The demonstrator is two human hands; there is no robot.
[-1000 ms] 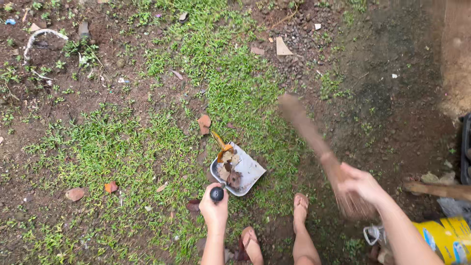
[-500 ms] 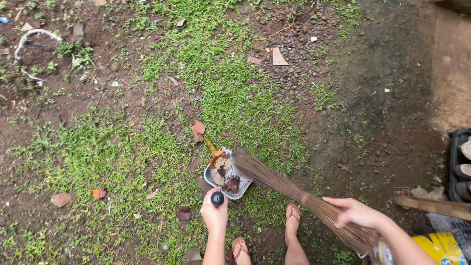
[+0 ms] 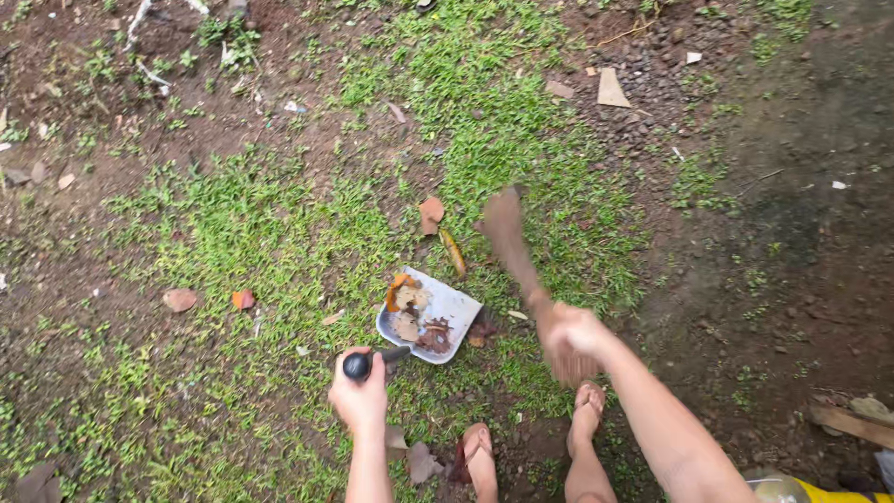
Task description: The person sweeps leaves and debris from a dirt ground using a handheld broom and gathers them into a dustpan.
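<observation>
Head view, looking straight down at patchy grass and bare soil. The dustpan (image 3: 430, 317) lies on the grass just below the middle of the frame. Its long axis runs from the black handle at about 8 o'clock to the open mouth at about 2 o'clock, so the pan points up and to the right. Dry leaves (image 3: 410, 307), orange and brown, sit inside the pale pan.

The left hand (image 3: 359, 396) is closed around the knob end of the handle, knuckles up, the forearm rising straight from the bottom edge toward 12 o'clock.

The right hand (image 3: 566, 340) lies at 3 o'clock from the pan, just beside it, wrapped around the hand broom (image 3: 510, 244). The broom is blurred by motion; its long axis runs from the fist toward 11 o'clock, with the brush end over the grass at 1 o'clock from the pan. The right forearm comes in from the lower right corner, angled toward 10 o'clock.

Two feet in sandals (image 3: 531, 438) stand at 6 o'clock between the arms. Loose leaves (image 3: 430, 214) lie at 12 o'clock from the pan, and a yellow container (image 3: 838, 490) shows at the bottom right corner.
</observation>
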